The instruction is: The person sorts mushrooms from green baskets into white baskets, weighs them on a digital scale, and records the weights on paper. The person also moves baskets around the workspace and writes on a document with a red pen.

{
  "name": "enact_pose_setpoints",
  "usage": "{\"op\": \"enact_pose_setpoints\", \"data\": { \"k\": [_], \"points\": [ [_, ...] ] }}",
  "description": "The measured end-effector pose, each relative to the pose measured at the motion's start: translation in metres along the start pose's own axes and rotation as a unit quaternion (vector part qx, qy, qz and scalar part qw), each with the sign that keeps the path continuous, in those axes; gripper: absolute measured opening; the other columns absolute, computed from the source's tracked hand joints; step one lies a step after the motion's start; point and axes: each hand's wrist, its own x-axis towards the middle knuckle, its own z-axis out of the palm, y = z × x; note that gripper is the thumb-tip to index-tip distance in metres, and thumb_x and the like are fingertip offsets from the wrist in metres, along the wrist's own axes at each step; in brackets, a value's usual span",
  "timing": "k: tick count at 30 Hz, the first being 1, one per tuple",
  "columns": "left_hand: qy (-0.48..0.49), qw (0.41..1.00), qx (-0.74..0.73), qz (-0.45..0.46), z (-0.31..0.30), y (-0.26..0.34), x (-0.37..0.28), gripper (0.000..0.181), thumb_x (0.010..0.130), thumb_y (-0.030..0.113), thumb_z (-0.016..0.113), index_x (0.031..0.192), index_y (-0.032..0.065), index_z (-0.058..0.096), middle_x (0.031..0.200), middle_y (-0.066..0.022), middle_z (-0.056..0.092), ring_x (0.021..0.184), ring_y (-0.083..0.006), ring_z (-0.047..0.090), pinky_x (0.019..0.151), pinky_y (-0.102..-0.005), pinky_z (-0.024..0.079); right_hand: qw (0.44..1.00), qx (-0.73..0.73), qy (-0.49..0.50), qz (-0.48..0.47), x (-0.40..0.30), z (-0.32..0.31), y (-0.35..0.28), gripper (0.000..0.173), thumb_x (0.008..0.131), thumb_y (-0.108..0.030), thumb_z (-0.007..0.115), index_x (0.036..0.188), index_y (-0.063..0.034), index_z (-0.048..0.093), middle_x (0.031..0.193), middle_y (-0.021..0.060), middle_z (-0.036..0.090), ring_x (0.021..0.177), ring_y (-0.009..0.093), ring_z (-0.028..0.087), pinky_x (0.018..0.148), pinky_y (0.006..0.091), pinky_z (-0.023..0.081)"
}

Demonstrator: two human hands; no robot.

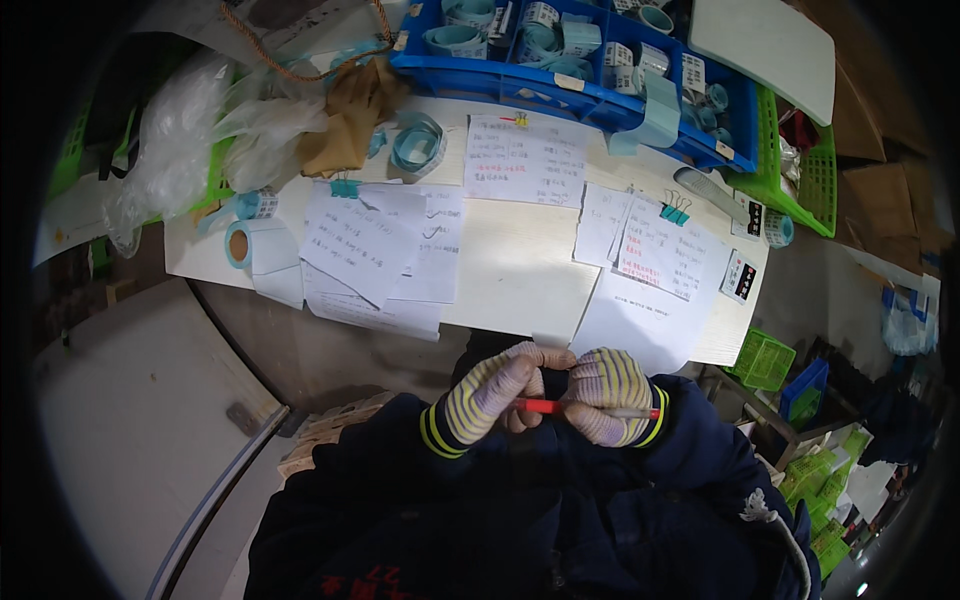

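Observation:
My left hand (499, 394) and my right hand (611, 394), both in striped knitted gloves, are close together at my chest, just off the table's near edge. Between them lies a red pen (544, 406), level, its clear barrel running under the fingers of my right hand, which grips it. The fingers of my left hand are at the red end; whether they grip it cannot be told. Beyond my hands, handwritten sheets (360, 240) under a teal binder clip (345, 188) lie at left, others (660, 247) under a second binder clip (676, 214) at right, and one sheet (525, 161) at the centre back.
A blue divided bin (487, 79) of label rolls stands at the table's back. A label roll (240, 246), brown gloves (341, 131) and plastic bags (180, 127) are at left. Green baskets (821, 172) stand at right, beside a box cutter or similar grey tool (709, 187).

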Motion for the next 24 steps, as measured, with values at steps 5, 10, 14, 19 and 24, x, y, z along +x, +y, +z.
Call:
{"op": "enact_pose_setpoints", "data": {
  "k": [5,10,14,19,24],
  "points": [
    [0.020,0.991,0.092,0.093,0.032,0.010,-0.023,0.075,0.088,0.064,0.032,0.108,-0.0025,0.060,0.071,-0.0004,0.058,0.055,-0.0066,0.046,0.050,-0.0218,0.039,0.997,0.056,0.034,0.040,-0.016,0.014,-0.021,0.012,0.065,-0.008,0.061,0.057,-0.0061,0.053,0.054,0.0087,0.048,0.046,0.026,0.049,0.042,0.0368,0.034],
    [0.012,0.923,0.180,0.340,0.039,0.012,-0.029,0.061,0.094,0.050,0.030,0.096,-0.0001,0.064,0.070,-0.0074,0.063,0.051,-0.0155,0.053,0.049,-0.0274,0.043,0.993,0.103,0.048,0.015,-0.009,0.023,-0.042,0.024,0.086,-0.022,0.051,0.074,-0.0039,0.063,0.063,0.0101,0.057,0.049,0.027,0.054,0.047,0.0371,0.042],
    [0.038,0.882,0.217,0.417,0.038,0.003,-0.030,0.055,0.095,0.045,0.031,0.093,0.0022,0.064,0.069,-0.0100,0.063,0.057,-0.0254,0.060,0.051,-0.0335,0.046,0.980,0.164,0.029,0.111,-0.005,0.032,-0.052,0.033,0.087,-0.025,0.051,0.095,0.0048,0.062,0.062,0.0085,0.060,0.049,0.025,0.057,0.048,0.0344,0.045],
    [0.067,0.851,0.276,0.442,0.031,-0.006,-0.037,0.048,0.094,0.043,0.035,0.093,0.0042,0.064,0.069,-0.0079,0.063,0.055,-0.0263,0.059,0.050,-0.0347,0.046,0.972,0.201,0.049,0.116,-0.017,0.046,-0.045,0.024,0.083,-0.019,0.054,0.085,0.0042,0.061,0.060,0.0065,0.060,0.048,0.024,0.057,0.048,0.0341,0.046],
    [0.094,0.846,0.311,0.422,0.014,-0.021,-0.035,0.025,0.092,0.023,0.045,0.098,0.0031,0.060,0.080,-0.0101,0.066,0.064,-0.0271,0.064,0.057,-0.0332,0.051,0.983,0.139,0.001,0.120,-0.031,0.050,-0.028,0.014,0.076,-0.010,0.058,0.065,-0.0026,0.056,0.056,0.0061,0.055,0.047,0.025,0.054,0.044,0.0349,0.041]
  ]
}}
